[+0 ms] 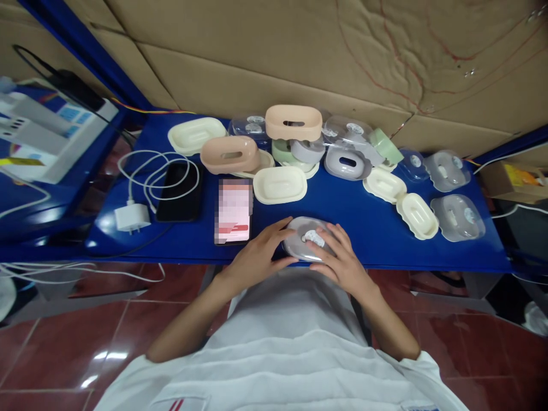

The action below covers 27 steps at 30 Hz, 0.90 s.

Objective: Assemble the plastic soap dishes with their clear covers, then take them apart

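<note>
A grey soap box (295, 244) with a clear lid and a round white sticker sits at the table's front edge, close to my body. Its left end lies between the fingers and thumb of my left hand (268, 245). From the right, my right hand (340, 260) curves over the lid, fingers across the sticker and thumb on the near side. Just beyond lies a cream soap tray (280, 185). To the left of my left hand, a phone with a lit screen (233, 214) rests on the table.
Peach soap box bases (293, 117), clear lids (456, 217) and more cream trays (417, 216) crowd the back and right of the blue table (359, 225). A white charger (132, 217) and its cable cross a dark phone (180, 194) at left. Cardboard (257, 51) stands behind.
</note>
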{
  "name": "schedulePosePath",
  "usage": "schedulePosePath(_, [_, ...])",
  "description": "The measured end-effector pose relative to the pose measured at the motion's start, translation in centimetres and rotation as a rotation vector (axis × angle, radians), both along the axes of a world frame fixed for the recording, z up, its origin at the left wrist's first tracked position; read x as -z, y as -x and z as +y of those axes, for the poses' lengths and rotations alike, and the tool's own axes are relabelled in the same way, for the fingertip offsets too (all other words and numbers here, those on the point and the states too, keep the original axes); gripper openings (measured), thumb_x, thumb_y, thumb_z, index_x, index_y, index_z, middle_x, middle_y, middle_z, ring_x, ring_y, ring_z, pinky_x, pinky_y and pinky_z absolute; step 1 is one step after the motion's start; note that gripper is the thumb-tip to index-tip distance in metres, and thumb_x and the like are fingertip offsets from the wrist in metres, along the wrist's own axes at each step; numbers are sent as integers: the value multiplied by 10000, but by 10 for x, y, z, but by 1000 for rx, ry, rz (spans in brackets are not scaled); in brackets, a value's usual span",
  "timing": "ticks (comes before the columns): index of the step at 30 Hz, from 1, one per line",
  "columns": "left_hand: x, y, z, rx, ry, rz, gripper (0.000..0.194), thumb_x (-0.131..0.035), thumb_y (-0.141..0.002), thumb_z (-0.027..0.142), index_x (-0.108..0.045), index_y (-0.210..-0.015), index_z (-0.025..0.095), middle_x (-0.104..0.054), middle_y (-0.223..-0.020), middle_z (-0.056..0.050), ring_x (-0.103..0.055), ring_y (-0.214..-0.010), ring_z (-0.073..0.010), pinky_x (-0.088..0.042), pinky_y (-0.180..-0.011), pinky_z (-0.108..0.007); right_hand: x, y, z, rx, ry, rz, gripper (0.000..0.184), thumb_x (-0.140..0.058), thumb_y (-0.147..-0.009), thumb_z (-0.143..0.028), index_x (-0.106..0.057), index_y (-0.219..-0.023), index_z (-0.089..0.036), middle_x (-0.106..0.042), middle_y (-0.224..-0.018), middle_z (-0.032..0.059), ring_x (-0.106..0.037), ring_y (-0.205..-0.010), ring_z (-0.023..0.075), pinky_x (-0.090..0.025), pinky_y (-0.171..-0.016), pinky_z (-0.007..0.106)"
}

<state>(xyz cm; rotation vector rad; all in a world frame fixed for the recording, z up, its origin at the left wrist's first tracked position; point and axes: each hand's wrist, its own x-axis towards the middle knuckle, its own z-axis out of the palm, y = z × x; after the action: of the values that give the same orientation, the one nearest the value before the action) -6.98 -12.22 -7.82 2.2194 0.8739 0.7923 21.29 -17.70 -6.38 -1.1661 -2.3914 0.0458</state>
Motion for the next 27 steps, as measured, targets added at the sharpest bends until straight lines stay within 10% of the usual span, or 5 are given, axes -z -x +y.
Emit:
schedulePosePath(7, [0, 0, 1, -27, -8, -20, 628, -770, -1041, 415, -464, -1580, 315, -532, -1672, -157, -569, -1535, -339, -560, -1212, -593, -7, -2, 7, -32, 43, -35, 668, -709, -1062, -419, -470, -1686, -398, -498, -1726, 54, -328, -1685, 343, -352, -1352, 679])
schedulePosePath(12, [-2, -2, 0, -21, -44, 45, 557, -708, -1082, 399, -470, -1580, 326, -533, -1670, -144, -604, -1503, -326, -598, -1177, -558, -3, -11, 11, 83, 145, 83, 873, -776, -1014, -426, -311, -1753, -443, -120, -1874, 74, -188, -1717, 437, -390, -1307, 720])
schedulePosePath(18, [-6, -1, -3, -19, -56, 100, 696, -678, -1099, 399, -331, -1695, 301, -472, -1730, -151, -529, -1575, -319, -552, -1246, -528, -11, -37, 8, 175, 11, 131, 915, -857, -939, -471, -398, -1727, -400, -465, -1715, 142, -538, -1535, 399, -518, -1235, 635])
schedulePosePath(22, [-7, -1, -3, -25, -48, 133, 635, -640, -1116, 400, -370, -1684, 313, -523, -1693, -134, -578, -1531, -311, -563, -1234, -524, -24, -116, -18, 553, -332, 129, 994, -972, -794, -526, -540, -1662, -310, -596, -1597, 207, -621, -1441, 453, -533, -1189, 614])
schedulePosePath(27, [-8, -3, -1, -9, -106, 181, 526, -603, -1130, 368, -462, -1631, 289, -591, -1614, -139, -629, -1468, -313, -579, -1213, -524, -36, -301, -26, 1303, -522, 148, 917, -899, -781, -692, -753, -1407, -37, -685, -1369, 361, -657, -1369, 489, -513, -1130, 613])
